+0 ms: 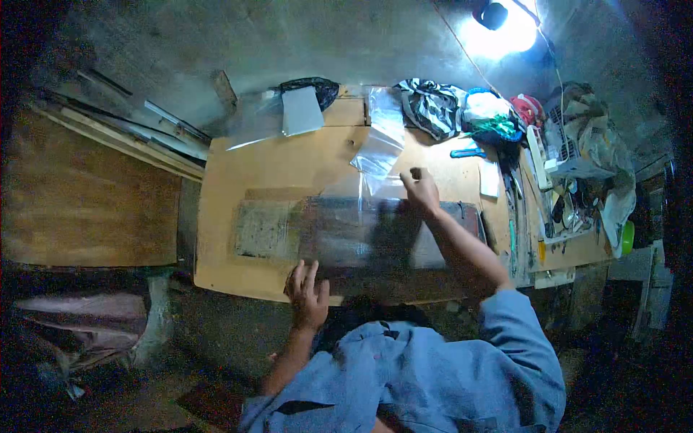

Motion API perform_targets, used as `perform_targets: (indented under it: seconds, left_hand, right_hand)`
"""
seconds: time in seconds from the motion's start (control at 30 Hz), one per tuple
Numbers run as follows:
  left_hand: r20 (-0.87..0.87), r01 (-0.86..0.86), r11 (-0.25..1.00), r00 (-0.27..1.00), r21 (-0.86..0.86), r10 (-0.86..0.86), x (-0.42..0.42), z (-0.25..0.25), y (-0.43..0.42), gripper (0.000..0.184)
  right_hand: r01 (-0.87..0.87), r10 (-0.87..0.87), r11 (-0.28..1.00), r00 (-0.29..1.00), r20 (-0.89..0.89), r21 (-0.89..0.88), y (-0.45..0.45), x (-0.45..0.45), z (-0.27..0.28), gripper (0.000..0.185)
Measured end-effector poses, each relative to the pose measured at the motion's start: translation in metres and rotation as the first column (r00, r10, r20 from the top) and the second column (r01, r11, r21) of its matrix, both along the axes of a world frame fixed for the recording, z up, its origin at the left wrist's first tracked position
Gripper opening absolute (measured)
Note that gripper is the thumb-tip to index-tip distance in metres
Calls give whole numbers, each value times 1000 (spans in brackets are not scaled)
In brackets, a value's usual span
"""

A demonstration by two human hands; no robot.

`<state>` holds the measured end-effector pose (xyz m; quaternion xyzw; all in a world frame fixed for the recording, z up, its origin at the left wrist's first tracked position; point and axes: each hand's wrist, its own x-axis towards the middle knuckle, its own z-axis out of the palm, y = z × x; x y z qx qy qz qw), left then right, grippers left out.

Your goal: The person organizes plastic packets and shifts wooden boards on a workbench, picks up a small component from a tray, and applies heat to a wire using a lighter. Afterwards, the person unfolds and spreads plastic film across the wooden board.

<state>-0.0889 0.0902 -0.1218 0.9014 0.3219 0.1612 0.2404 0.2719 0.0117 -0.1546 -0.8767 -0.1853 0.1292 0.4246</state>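
My right hand [421, 193] is over the far edge of a dark rectangular board [339, 234], its fingers curled in a pinch. A clear plastic sheet [379, 155] lies right beside those fingertips; whether they grip its edge cannot be made out. Glossy reflections on the dark board look like clear film over its middle. My left hand [308, 294] is at the near edge of the table, fingers apart and holding nothing, just in front of the board. A grey, worn rectangular patch [263, 229] shows at the board's left end.
The wooden table [224, 187] carries a white pad [302, 110], a black-and-white striped bag [433, 108], a blue cutter knife [468, 153] and, at right, a white tray [570, 227] of tools. Long strips [137, 133] lie to the left. A bright lamp [498, 32] hangs above.
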Motion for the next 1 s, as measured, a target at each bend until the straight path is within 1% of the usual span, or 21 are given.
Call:
perform_targets:
  seconds: [0.03, 0.07, 0.13, 0.17, 0.23, 0.3, 0.37, 0.4, 0.43, 0.47, 0.5, 0.53, 0.57, 0.6, 0.67, 0.73, 0.8, 0.87, 0.93, 0.97, 1.0]
  left_hand:
    - [-19, -12, 1000, 1000, -29, 12, -3, 4, -2, 47]
    - [-39, -26, 998, 999, -57, 24, -6, 7, -4, 47]
    - [-82, -52, 997, 996, -50, 48, -14, 3, -6, 48]
    - [-73, -65, 996, 995, -61, 61, -21, 1, -8, 48]
    - [-113, -115, 991, 988, -67, 107, -28, 2, -11, 49]
    - [-130, -145, 985, 983, -96, 132, -33, 4, -14, 49]
    - [-124, -157, 980, 982, -122, 142, -35, 9, -11, 49]
    - [-124, -158, 981, 982, -116, 144, -37, 11, -10, 49]
    - [-138, -163, 979, 980, -125, 145, -37, 11, -9, 49]
    - [-153, -169, 976, 977, -136, 148, -36, 13, -9, 49]
    - [-145, -171, 978, 977, -118, 154, -35, 15, -9, 48]
    - [-144, -176, 977, 977, -117, 158, -33, 17, -8, 48]
    - [-90, -156, 982, 985, -110, 147, -30, 20, -7, 46]
    - [-34, -137, 985, 990, -105, 134, -27, 22, -6, 45]
    - [-21, -136, 985, 991, -107, 134, -22, 26, -5, 43]
    - [-7, -133, 985, 991, -107, 133, -16, 32, 1, 41]
    - [140, -44, 989, 988, -141, 64, -4, 40, 9, 38]
    - [168, -52, 977, 982, -208, 89, 14, 59, 12, 34]
    - [229, 55, 920, 973, -388, 39, 21, 67, 23, 36]
    - [298, 94, 876, 953, -474, 59, 23, 59, 23, 44]
    - [302, 101, 875, 952, -473, 53, 23, 52, 22, 44]
  right_hand:
    - [28, -28, 1000, 998, -52, -2, 10, 16, -7, 57]
    - [79, -76, 996, 993, 87, -31, 22, 31, -21, 53]
    - [72, -74, 997, 996, -42, -36, 41, 75, -55, 51]
    - [68, -80, 996, 951, -299, -49, 46, 79, -28, 55]
    - [284, -275, 957, 837, -472, -54, 75, 120, -97, 53]
    - [359, -289, 933, 795, -533, 31, 86, 120, -92, 56]
    - [355, -279, 934, 789, -548, 35, 92, 111, -69, 64]
    - [353, -275, 935, 789, -550, 39, 99, 123, -93, 64]
    - [267, -210, 963, 809, -549, 25, 106, 148, -140, 59]
    - [177, -143, 984, 824, -548, 10, 111, 152, -142, 56]
    - [173, -138, 985, 825, -547, 12, 114, 155, -144, 56]
    - [145, -99, 988, 856, -508, 52, 115, 158, -145, 46]
    - [115, -62, 989, 883, -465, 88, 114, 154, -127, 37]
    - [112, -61, 990, 885, -462, 85, 113, 143, -100, 37]
    - [297, -61, 871, 856, -514, 391, 114, 104, -13, 28]
    - [277, -67, 879, 877, -476, 387, 107, 80, 44, 26]
    - [-10, 116, 787, 984, -132, 618, 97, 65, 68, 23]
    - [-217, 281, 697, 960, 18, 684, 70, 24, 110, 12]
    - [-390, 399, 662, 906, 140, 640, 38, -23, 142, 19]
    - [-370, 430, 617, 898, 96, 694, 23, -46, 135, 20]
    - [-370, 425, 619, 900, 101, 693, 19, -47, 138, 20]
